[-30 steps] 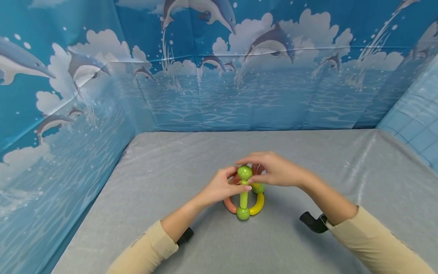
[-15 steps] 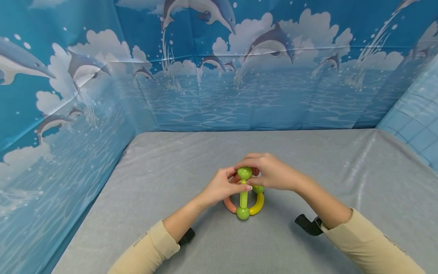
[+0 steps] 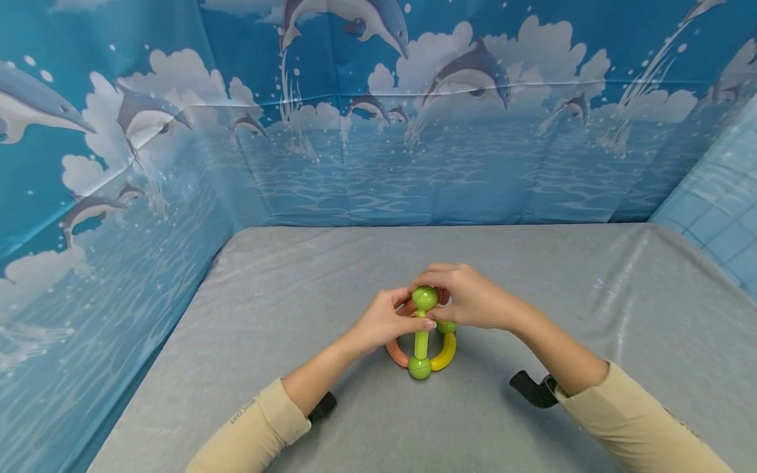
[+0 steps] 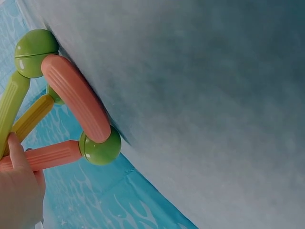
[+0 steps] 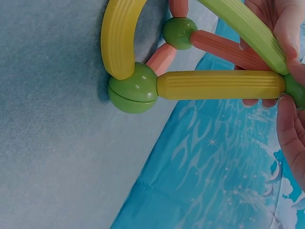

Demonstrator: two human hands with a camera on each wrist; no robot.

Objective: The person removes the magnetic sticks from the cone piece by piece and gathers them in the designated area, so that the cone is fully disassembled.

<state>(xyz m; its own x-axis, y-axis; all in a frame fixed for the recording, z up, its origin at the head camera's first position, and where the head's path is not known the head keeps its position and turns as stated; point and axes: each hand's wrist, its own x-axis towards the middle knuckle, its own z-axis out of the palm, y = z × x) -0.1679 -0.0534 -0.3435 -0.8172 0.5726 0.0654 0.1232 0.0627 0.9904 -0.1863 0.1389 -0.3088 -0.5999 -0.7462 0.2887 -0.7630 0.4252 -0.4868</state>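
A pyramid-shaped frame of building rods and balls stands on the grey cloth. Its base has a curved yellow rod (image 3: 445,353), a curved orange rod (image 4: 76,98) and green balls at the corners. A straight green rod (image 3: 421,345), a yellow rod (image 5: 219,85) and an orange rod (image 4: 57,156) lean inward to the green top ball (image 3: 424,298). My left hand (image 3: 381,322) holds the upper rod ends just below that ball, thumb across the green rod. My right hand (image 3: 476,297) pinches the top ball from the right; its far fingers are partly hidden.
Grey cloth (image 3: 307,276) covers the surface around the frame. A blue dolphin-print curtain (image 3: 378,171) rises at the back and left. Black wrist mounts (image 3: 533,389) stick out below both forearms.
My right hand has moved slightly left and its fingers have closed in around the top ball. The left hand and the frame stay almost where they were.
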